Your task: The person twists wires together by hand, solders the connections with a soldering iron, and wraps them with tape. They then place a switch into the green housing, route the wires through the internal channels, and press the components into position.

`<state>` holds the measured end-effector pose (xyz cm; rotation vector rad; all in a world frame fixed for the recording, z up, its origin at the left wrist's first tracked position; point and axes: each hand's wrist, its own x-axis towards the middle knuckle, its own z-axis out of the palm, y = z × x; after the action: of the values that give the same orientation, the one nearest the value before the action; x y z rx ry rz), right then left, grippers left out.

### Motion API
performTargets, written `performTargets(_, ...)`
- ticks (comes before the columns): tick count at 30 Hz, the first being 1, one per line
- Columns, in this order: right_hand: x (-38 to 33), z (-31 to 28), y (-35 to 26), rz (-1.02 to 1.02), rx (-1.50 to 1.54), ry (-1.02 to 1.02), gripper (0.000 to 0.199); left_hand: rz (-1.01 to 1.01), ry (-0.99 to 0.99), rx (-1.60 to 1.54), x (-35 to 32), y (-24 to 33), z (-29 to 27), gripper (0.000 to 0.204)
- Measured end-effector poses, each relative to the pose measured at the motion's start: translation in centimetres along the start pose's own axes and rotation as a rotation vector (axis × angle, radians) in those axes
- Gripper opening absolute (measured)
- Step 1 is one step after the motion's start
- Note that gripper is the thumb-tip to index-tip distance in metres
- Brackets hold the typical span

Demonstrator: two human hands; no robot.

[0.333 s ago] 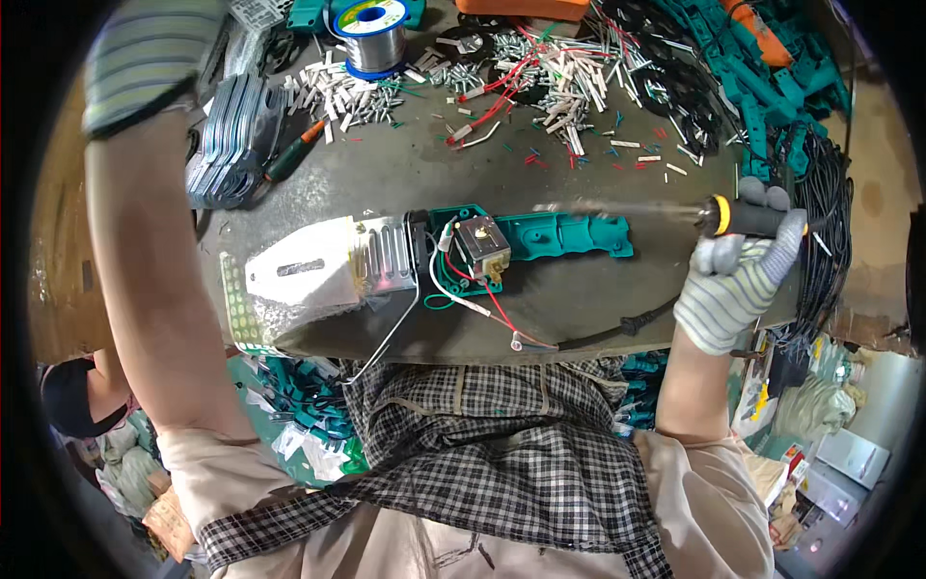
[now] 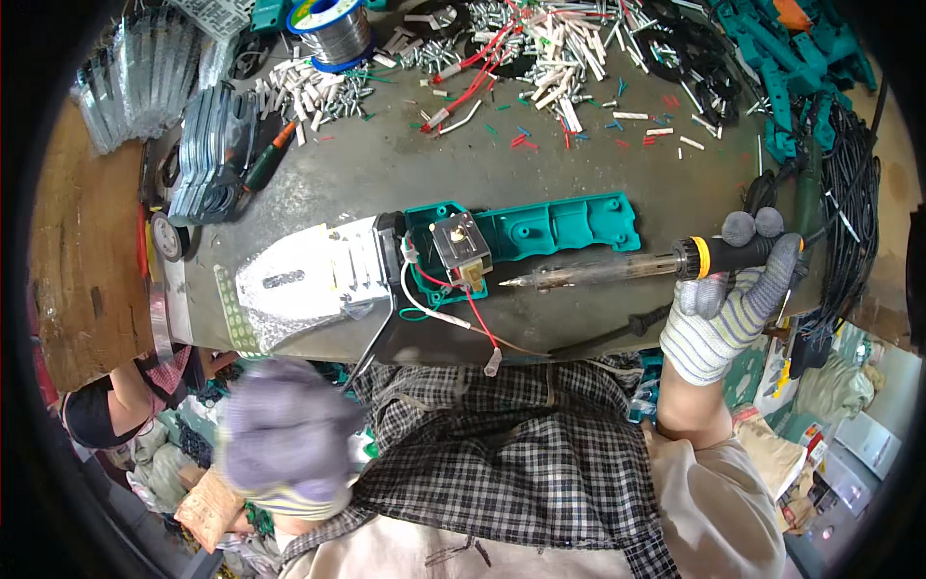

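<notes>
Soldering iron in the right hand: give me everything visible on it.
The soldering iron has a black handle, a yellow ring and a long, stained, metal-looking barrel narrowing to a pointed tip. It points left across the picture, its handle gripped by the gloved right hand. The tip is close beside the teal plastic shell; I can't tell whether they touch.

tabletop (image 2: 424, 169) open beyond teal casing (image 2: 559, 228); soldering iron (image 2: 656, 264) bars near side.

Over my remote feed I see a grey worktable (image 2: 376, 174) catching a dull sheen of light, 2 brown surfaces (image 2: 92, 241) flanking it, green floor (image 2: 743, 372) at lower right, a pale box (image 2: 865, 439) beyond.
</notes>
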<state>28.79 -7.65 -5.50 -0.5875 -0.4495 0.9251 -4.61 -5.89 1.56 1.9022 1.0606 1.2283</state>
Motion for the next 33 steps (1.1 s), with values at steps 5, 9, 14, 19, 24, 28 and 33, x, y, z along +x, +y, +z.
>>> performTargets(5, -0.7, -0.5, 1.0, -0.024, 0.114, 0.220, 0.038, 0.123, -0.266, 0.215, 0.7, -0.3, 3.6, 0.021)
performTargets(9, -1.1, -0.5, 1.2, 0.020, 0.042, 0.093, 0.038, 0.328, -0.120, 0.547, 0.5, -0.4, 4.6, 0.033)
performTargets(14, -1.3, -0.4, 1.3, 0.041, 0.004, -0.062, 0.040, 0.178, -0.202, 0.452, -0.5, -0.3, 4.7, 0.037)
performTargets(19, -1.2, -0.1, 1.5, 0.025, -0.071, 0.030, 0.038, 0.140, -0.308, 0.492, -0.3, 0.3, 4.7, 0.042)
performTargets(24, -1.0, 0.8, 1.9, 0.038, -0.052, 0.013, 0.036, 0.148, -0.300, 0.478, -0.2, 0.2, 5.0, 0.042)
performTargets(28, -1.1, 0.9, 1.9, 0.021, -0.050, 0.066, 0.036, 0.168, -0.299, 0.477, -0.2, 0.1, 5.1, 0.042)
performTargets(33, -1.0, 1.5, 2.3, 0.009, -0.061, 0.181, 0.036, 0.170, -0.307, 0.490, -0.3, 0.0, 5.0, 0.042)
